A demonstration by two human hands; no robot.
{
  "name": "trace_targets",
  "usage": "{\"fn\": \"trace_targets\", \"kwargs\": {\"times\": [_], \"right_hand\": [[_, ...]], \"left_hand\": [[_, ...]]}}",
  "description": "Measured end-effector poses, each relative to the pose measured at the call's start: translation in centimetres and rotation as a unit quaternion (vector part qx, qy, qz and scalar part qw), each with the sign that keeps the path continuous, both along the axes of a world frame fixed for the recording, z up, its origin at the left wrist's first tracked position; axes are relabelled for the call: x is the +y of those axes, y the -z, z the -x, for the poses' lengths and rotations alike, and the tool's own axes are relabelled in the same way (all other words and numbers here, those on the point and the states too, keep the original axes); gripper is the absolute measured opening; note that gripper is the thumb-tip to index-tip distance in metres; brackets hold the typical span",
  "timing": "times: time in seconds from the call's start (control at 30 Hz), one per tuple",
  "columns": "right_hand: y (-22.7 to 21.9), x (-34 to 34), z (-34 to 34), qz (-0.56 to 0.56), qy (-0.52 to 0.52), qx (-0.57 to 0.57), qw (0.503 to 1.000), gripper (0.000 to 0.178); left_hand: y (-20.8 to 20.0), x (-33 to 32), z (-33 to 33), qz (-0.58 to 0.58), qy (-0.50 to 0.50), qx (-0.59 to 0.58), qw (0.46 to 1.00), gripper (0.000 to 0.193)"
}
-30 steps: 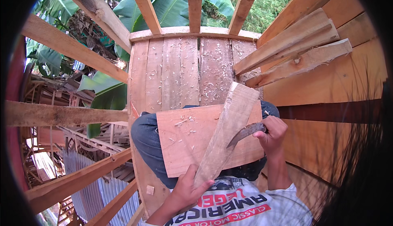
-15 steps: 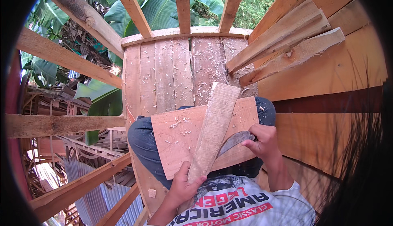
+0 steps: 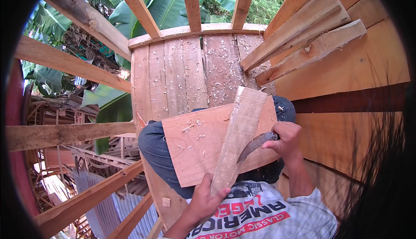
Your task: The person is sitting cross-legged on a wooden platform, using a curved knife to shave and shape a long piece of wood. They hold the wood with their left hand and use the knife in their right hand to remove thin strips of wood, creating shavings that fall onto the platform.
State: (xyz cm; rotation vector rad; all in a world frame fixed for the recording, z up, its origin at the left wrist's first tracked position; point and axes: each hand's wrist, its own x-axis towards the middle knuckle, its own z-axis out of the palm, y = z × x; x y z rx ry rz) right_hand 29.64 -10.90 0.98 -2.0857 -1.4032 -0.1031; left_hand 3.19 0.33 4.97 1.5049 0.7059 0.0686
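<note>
Pale-brown, rough-grained long plank [image 3: 241, 130] gripped by left hand [image 3: 209, 199]; right hand [image 3: 286, 139] clasps dark curved knife [image 3: 255, 146].

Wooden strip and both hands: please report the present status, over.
Left hand grips wooden strip by near end. Right hand holds curved knife, blade at strip's right edge. Shavings on flat board beneath.

Lap board [image 3: 188, 163] = flat reddish rect. sheet across person's legs [image 3: 154, 141]. Loose shavings [image 3: 188, 127] on its L part; plank piece [image 3: 240, 130] slants over its R half, far end past its edge, contact unclear. Flr [image 3: 175, 79] = wood planks side by side w/ lots more shavings beyond lap board. Small wood block [image 3: 166, 202] on flr, just off lap board's near L corner.
</note>
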Motion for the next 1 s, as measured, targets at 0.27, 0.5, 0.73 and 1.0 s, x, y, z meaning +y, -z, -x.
{"fn": "trace_targets", "kwargs": {"times": [0.27, 0.5, 0.73, 1.0], "right_hand": [[-0.7, 0.7, 0.0, -0.028, 0.026, -0.033, 0.999, 0.068], [-0.4, 0.8, 0.0, -0.03, 0.043, -0.046, 0.998, 0.069], [-0.6, 1.6, 0.4, -0.04, 0.046, -0.043, 0.997, 0.071], [0.1, 3.1, 0.5, -0.065, 0.037, -0.051, 0.996, 0.07]], "left_hand": [[0.7, -0.4, 1.0, 0.068, -0.026, 0.02, 0.997, 0.038], [1.0, -0.5, 1.1, 0.071, -0.041, 0.021, 0.996, 0.037], [1.1, -0.4, 1.6, 0.082, -0.043, 0.01, 0.996, 0.034], [1.0, 0.0, 1.7, 0.082, -0.068, 0.005, 0.994, 0.031]]}}
